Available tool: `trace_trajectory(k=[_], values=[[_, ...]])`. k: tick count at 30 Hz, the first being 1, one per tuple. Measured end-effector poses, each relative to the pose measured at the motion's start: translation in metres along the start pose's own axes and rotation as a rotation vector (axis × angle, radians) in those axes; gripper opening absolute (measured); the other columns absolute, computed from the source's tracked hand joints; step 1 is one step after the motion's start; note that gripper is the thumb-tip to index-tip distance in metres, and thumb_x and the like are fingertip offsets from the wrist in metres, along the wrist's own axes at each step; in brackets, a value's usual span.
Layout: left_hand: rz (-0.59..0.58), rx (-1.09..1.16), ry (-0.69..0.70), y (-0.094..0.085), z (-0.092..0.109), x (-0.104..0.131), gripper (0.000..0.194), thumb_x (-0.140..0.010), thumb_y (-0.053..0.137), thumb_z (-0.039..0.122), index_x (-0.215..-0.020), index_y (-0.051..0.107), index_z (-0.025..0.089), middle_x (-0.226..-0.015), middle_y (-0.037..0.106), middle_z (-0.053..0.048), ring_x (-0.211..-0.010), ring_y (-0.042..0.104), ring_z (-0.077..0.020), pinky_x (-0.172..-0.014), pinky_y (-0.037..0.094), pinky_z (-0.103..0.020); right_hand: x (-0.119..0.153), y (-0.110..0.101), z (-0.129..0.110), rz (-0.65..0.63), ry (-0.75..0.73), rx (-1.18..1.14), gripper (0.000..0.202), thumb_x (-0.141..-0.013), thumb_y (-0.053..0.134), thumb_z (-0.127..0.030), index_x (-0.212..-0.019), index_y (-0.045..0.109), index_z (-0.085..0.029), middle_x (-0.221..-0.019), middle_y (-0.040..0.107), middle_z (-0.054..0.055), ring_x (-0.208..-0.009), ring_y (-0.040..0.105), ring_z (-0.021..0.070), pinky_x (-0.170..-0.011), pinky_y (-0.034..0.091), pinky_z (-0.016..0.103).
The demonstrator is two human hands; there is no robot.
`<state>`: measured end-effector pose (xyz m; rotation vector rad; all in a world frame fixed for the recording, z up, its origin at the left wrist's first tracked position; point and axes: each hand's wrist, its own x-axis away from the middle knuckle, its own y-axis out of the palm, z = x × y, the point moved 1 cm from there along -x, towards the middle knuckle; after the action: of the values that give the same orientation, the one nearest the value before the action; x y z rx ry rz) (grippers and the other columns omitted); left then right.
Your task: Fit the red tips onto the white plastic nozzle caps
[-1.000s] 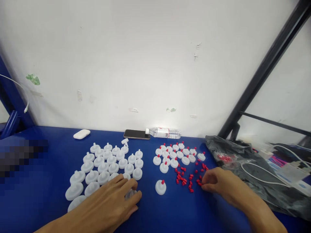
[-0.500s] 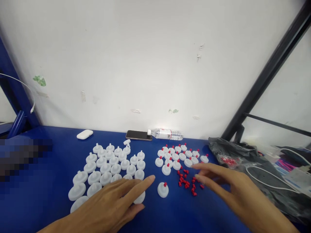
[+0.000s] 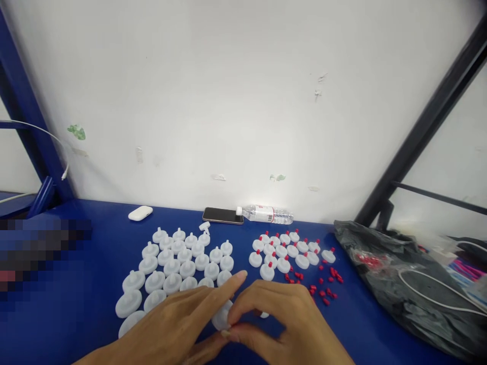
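Note:
Between my two hands is a white round cap (image 3: 221, 316), tilted. My left hand (image 3: 178, 322) grips its left side. The pinched fingertips of my right hand (image 3: 279, 314) meet at its right edge; anything between them is hidden. Many plain white caps with nozzles (image 3: 172, 266) stand in rows on the left, partly behind my left hand. White caps with red tips (image 3: 283, 264) stand in a group beyond my right hand, and another white cap (image 3: 264, 315) is mostly covered by that hand. Small loose red tips (image 3: 322, 293) lie scattered to its right.
On the blue table (image 3: 102, 238), a white case (image 3: 140, 213), a phone (image 3: 222, 215) and a water bottle (image 3: 266, 214) lie along the wall. A black plastic bag (image 3: 414, 294) with a cable and a packet of red pieces (image 3: 371, 260) covers the right side.
My right hand has moved left from the loose red tips to the cap at my left hand, and its fingers have closed. Some red tips have shifted. The view has turned slightly.

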<state>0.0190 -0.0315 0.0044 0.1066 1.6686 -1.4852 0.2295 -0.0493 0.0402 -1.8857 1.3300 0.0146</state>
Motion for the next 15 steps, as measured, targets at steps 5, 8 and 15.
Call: trace_trajectory(k=[5,8,15], values=[[0.008,0.022,0.045,-0.005,0.002,-0.004,0.061,-0.115,0.027,0.046,-0.168,0.001,0.033,-0.117,0.081,0.000,-0.092,0.080,-0.0154,-0.080,0.063,-0.019,-0.001,0.004,-0.001,0.026,-0.010,-0.074,0.016,-0.083,0.082,-0.006,-0.086,0.080,-0.022,-0.086,0.081,-0.004,-0.078,0.077,0.0108,-0.076,0.054,0.013],[0.041,0.004,0.113,-0.008,0.003,-0.007,0.059,-0.116,0.022,0.045,-0.168,0.000,0.030,-0.106,0.083,0.000,-0.083,0.080,-0.0131,-0.074,0.063,-0.019,-0.003,0.007,0.000,-0.004,0.008,-0.142,0.016,-0.078,0.087,-0.008,-0.083,0.082,-0.022,-0.086,0.082,-0.003,-0.079,0.077,0.0116,-0.076,0.054,0.013],[0.011,-0.084,0.137,-0.015,0.001,0.018,0.056,-0.116,0.030,0.027,-0.168,0.011,0.036,-0.124,0.079,0.000,-0.093,0.080,-0.0156,-0.080,0.062,-0.026,0.000,0.003,-0.017,0.017,0.280,-0.147,0.030,-0.069,0.092,-0.017,-0.093,0.079,-0.029,-0.096,0.077,-0.004,-0.089,0.072,0.0163,-0.081,0.055,0.022]])
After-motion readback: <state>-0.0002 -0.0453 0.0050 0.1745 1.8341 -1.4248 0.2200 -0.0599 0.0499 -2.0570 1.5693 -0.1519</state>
